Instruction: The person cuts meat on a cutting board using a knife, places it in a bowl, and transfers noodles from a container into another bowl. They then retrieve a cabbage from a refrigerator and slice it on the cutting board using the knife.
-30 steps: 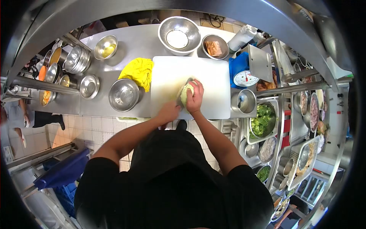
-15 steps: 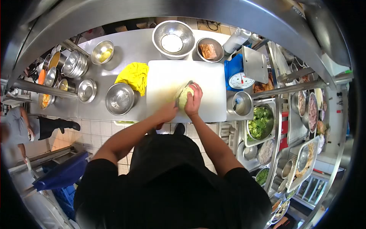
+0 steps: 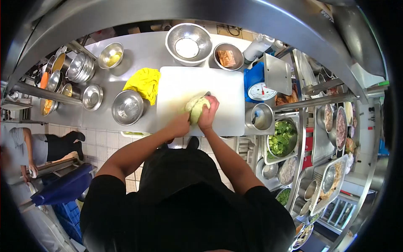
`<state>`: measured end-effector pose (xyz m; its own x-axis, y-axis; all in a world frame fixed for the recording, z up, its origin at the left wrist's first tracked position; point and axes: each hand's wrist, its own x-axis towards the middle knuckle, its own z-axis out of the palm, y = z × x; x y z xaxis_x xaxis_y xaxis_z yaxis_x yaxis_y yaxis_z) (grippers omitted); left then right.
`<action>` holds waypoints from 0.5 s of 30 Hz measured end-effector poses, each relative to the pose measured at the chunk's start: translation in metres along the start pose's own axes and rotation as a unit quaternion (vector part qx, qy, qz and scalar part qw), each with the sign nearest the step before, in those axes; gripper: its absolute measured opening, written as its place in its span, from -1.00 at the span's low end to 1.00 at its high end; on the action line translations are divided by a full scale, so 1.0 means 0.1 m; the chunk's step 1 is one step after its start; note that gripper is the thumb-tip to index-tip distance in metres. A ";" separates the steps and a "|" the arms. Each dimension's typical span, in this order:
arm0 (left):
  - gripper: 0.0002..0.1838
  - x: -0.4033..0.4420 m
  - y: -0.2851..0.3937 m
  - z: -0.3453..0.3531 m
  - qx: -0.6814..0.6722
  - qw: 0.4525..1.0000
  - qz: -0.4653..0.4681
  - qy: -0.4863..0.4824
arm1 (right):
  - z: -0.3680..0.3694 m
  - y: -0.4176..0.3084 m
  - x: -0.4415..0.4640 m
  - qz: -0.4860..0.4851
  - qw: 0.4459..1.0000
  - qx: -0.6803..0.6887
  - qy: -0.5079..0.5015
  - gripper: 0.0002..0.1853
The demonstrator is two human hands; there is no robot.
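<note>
A pale green cabbage (image 3: 198, 112) rests on the white cutting board (image 3: 226, 80). My left hand (image 3: 180, 124) is closed around a knife handle at the cabbage's near left side; the handle is mostly hidden in the fist. Only a little of the knife (image 3: 207, 93) shows, a grey tip past the far side of the cabbage. A paler part lies to the blade's left. My right hand (image 3: 208, 112) grips the cabbage from the right, with fingers curled over it.
Left of the board are a yellow cloth (image 3: 143, 82) and a steel bowl (image 3: 127, 108). A large bowl (image 3: 189, 44) stands behind it; a dial scale (image 3: 262, 90) and metal pot (image 3: 261, 116) are on the right. A steel shelf bar (image 3: 201, 12) crosses above. A co-worker (image 3: 35, 145) stands far left.
My left hand has moved slightly left and nearer me with the knife, whose blade is now deeper in the cabbage. A paler part has opened to its left. The whole view has shifted slightly.
</note>
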<state>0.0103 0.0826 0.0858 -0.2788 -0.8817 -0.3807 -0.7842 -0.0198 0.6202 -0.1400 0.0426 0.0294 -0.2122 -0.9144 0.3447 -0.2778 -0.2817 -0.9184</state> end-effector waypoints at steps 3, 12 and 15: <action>-0.75 -0.01 0.10 0.05 0.005 0.999 -0.038 0.012 | -0.02 -0.02 -0.03 -0.039 0.999 0.005 0.003 -0.63; -0.85 -0.14 0.48 0.07 0.119 0.992 -0.043 0.019 | -0.26 -0.10 -0.15 -0.023 0.999 -0.022 0.009 -0.45; -0.86 -0.11 0.44 0.19 0.149 0.988 -0.022 0.036 | -0.30 -0.03 -0.20 -0.026 0.999 -0.020 0.023 -0.44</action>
<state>-0.0316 0.1004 0.1049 -0.2102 -0.9141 -0.3467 -0.9256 0.0719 0.3716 -0.1628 0.0701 0.0313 -0.2397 -0.8839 0.4016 -0.3262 -0.3163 -0.8908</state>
